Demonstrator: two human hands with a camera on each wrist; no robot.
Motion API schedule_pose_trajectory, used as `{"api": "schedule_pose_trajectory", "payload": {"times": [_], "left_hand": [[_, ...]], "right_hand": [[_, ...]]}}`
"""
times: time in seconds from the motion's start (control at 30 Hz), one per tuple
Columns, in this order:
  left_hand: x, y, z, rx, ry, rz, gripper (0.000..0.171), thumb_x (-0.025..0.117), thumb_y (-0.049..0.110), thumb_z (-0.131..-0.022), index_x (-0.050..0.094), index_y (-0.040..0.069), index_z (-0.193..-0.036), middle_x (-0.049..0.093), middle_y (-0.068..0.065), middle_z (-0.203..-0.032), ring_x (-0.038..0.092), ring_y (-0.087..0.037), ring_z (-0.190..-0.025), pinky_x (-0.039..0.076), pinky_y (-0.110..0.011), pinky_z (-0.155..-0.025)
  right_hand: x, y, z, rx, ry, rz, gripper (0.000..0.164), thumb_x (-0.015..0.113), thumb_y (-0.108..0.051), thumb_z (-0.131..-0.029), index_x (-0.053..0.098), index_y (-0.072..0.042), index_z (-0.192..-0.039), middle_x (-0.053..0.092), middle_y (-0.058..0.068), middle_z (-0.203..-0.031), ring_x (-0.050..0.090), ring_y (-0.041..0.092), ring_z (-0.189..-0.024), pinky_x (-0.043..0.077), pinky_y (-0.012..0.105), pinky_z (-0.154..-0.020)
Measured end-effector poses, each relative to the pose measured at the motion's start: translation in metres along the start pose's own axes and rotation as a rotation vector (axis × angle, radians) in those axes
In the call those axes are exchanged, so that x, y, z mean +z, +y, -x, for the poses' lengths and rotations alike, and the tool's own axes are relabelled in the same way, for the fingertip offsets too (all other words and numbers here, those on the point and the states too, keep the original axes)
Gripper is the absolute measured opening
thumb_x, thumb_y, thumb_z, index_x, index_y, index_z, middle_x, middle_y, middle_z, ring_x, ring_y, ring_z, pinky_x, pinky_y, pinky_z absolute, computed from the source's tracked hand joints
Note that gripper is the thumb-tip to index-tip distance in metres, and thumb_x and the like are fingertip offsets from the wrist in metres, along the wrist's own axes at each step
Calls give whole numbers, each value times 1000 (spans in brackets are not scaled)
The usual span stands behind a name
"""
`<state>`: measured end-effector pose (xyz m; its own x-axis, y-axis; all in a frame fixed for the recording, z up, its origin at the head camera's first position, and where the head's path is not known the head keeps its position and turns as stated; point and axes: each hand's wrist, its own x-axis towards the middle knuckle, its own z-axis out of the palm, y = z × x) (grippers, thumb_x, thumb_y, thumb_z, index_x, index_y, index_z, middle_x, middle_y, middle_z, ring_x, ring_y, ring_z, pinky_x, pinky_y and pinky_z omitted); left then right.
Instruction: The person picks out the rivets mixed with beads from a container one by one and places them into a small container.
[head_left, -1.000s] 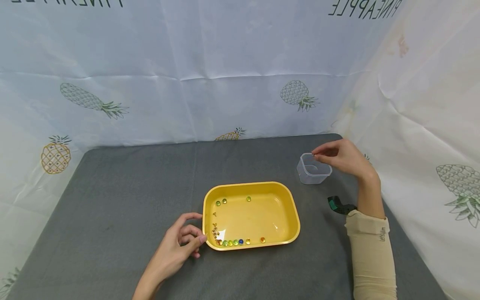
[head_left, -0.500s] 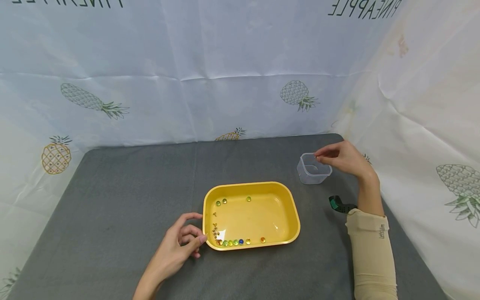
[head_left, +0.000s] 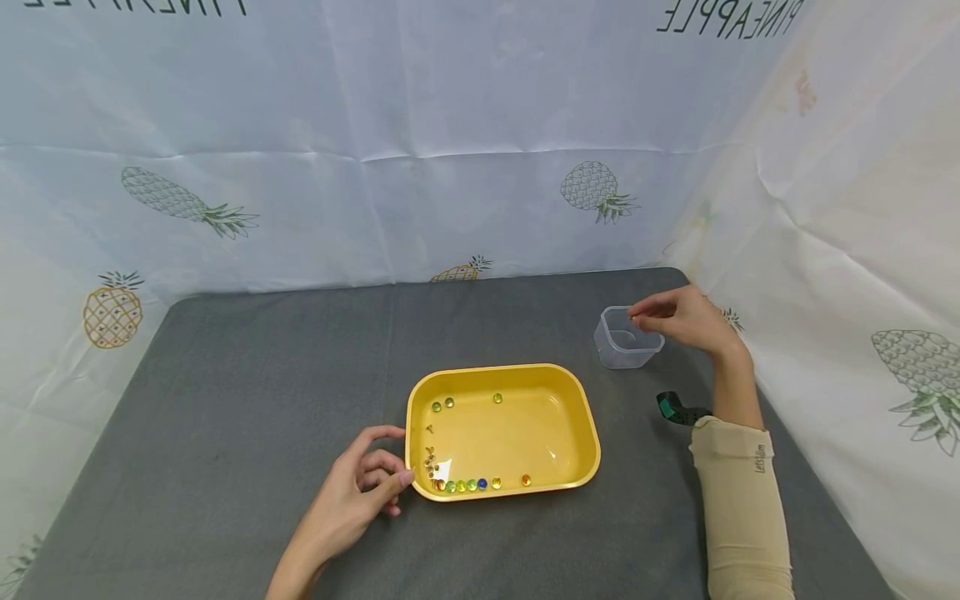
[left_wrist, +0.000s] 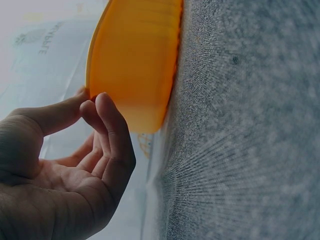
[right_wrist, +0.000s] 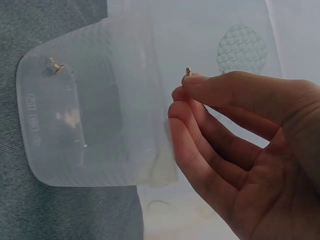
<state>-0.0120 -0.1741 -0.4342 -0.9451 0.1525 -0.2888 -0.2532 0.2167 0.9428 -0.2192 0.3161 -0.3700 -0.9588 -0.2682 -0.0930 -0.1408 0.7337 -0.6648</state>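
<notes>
My left hand (head_left: 352, 492) pinches the left rim of a yellow tray (head_left: 517, 493), thumb on the rim and fingertips at the outer wall in the left wrist view. Inside the tray, small gold screws (head_left: 430, 462) lie along the left side, with glass marbles (head_left: 472, 485) in green, yellow, orange and blue. Over the rim of a clear plastic box (head_left: 622, 358), my right hand (head_left: 686, 321) holds a small gold screw (right_wrist: 188, 72) between thumb and index finger. The right wrist view shows another gold screw (right_wrist: 56, 66) at the bottom of the box.
A grey cloth (head_left: 262, 400) covers the table. White curtains with a pineapple print (head_left: 450, 100) hang behind it and at both sides. A black and green device (head_left: 678, 410) sticks out from the right wrist, beside the beige sleeve (head_left: 738, 508).
My right hand has shifted very slightly right and down over the clear box, the screw still pinched. The left hand and the tray have stayed in place.
</notes>
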Motion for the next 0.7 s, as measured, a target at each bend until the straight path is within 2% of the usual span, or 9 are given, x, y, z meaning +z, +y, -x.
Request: {"api": "schedule_pose_trajectory", "payload": {"times": [0.2,0.57,0.7], "left_hand": [[0,1,0,-3,-2,1,59,79,14,-101,47,7,-150,72,-19,-99,69,-16,-69,64,-33,-64],[0,0,1,4,-6,3,60,78,13,-101,47,6,-151,73,-19,-99,69,-15,-68,64,-34,-64],[0,1,1,6,-9,3,59,78,13,-101,47,6,-151,73,-19,-100,69,-15,-68,64,-33,-64]], "right_hand": [[3,5,-2,21,-6,-23,31,72,-18,-105,76,2,-128,80,22,-123,78,14,-96,61,23,-80],[4,6,-4,25,-13,-12,33,73,-18,-105,75,2,-131,79,23,-126,74,0,-92,60,22,-82],[4,6,-4,31,-14,-1,33,73,-18,-105,75,1,-131,79,22,-126,74,-1,-91,60,23,-82]]}}
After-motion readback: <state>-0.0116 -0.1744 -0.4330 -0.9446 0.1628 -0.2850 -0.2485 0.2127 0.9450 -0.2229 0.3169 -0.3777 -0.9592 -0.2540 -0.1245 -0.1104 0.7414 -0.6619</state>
